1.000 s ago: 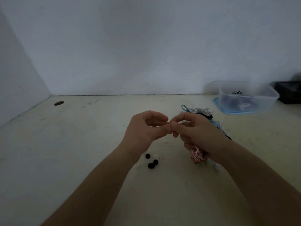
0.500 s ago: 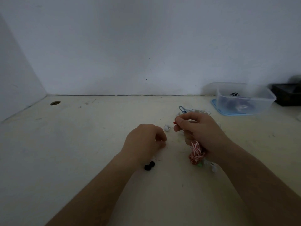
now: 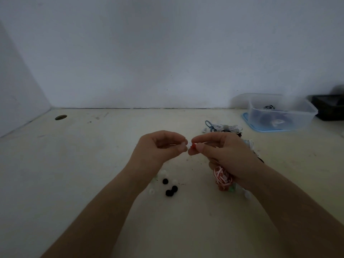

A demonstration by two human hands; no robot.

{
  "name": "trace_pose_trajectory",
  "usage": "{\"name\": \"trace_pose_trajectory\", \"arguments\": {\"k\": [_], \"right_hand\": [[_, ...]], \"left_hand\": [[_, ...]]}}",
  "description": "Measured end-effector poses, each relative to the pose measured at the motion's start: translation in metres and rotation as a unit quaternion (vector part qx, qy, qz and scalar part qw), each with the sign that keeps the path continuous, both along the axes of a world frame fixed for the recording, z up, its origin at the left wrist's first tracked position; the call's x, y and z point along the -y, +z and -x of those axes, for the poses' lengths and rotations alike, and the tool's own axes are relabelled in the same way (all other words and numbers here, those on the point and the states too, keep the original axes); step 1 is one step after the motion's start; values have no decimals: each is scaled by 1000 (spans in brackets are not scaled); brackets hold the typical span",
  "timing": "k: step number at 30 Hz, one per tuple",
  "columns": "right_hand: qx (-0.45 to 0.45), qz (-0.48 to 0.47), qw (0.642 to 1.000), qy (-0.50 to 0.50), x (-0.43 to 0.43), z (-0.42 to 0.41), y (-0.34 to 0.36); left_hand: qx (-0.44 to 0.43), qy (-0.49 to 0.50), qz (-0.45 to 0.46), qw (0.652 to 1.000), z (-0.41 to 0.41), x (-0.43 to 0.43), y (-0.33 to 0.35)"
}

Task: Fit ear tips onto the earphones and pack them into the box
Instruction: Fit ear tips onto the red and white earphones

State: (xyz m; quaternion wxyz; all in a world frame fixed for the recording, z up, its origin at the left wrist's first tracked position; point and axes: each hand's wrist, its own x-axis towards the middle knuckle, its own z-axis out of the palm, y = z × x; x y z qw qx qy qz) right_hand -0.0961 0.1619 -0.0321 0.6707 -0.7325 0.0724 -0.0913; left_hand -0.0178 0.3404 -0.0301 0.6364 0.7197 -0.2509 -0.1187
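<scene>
My right hand (image 3: 225, 153) pinches the red earbud (image 3: 193, 145) of a red-and-white earphone; its coiled cable (image 3: 222, 178) hangs bunched under my palm. My left hand (image 3: 160, 148) pinches a small white ear tip (image 3: 188, 145) at its fingertips, right against the red earbud. Loose black ear tips (image 3: 171, 190) and white ear tips (image 3: 151, 191) lie on the table below my left wrist. A clear plastic box (image 3: 281, 112) stands at the back right with a few earphones inside.
More bundled earphones (image 3: 223, 127), white and blue, lie behind my right hand. The clear box rests on a blue lid (image 3: 247, 121). A black tray (image 3: 329, 108) sits at the far right edge. A round hole (image 3: 60, 117) is in the table at back left.
My left hand went down to the table, took a white ear tip, and has risen back up to meet the red earbud in my right hand.
</scene>
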Motion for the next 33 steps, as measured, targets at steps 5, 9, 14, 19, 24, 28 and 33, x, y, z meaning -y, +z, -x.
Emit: {"name": "trace_pose_trajectory", "arguments": {"k": [5,9,14,19,24,28,33], "right_hand": [[21,2,1000,5,0,0,0],[44,-2,999,-2,-1,-1,0],[57,-12,998,-7,-1,-2,-2],[66,4,997,-30,-2,-4,-2],[74,19,997,-28,-1,-3,-2],[78,23,996,-22,1,-3,-2],[81,37,996,-9,3,-2,-2]], "left_hand": [[-71,-2,50,996,2,0,-2],[-80,-8,54,995,4,1,-1],[-101,-26,68,992,9,3,1],[-98,-33,68,992,10,3,3],[-101,-28,56,993,9,2,3],[-122,-29,67,990,10,2,5],[-122,-28,64,990,10,2,6]]}}
